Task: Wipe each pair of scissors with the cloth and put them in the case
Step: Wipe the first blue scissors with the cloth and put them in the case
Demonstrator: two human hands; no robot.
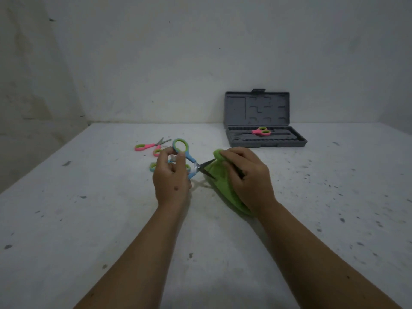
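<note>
Forearms are reaching in from the near edge over the speckled white table [66, 219]. The left hand [171, 181] is gripping the handles of the blue scissors [186, 158], fingers curled round the loops, and the right hand [248, 179] is clutching the green cloth [219, 184], which is trailing down onto the table under the wrist. Those scissors are sitting between the two hands with their dark blades spread open and the tips disappearing into the cloth; the handles are blue with green lining inside the rings. Just beyond the left hand, pink scissors [148, 146] are lying on the table, partly hidden by the fingers. Farther back to the right, the grey case [265, 121] is standing open against the wall, with another pink pair [260, 131] lying in its tray.
</note>
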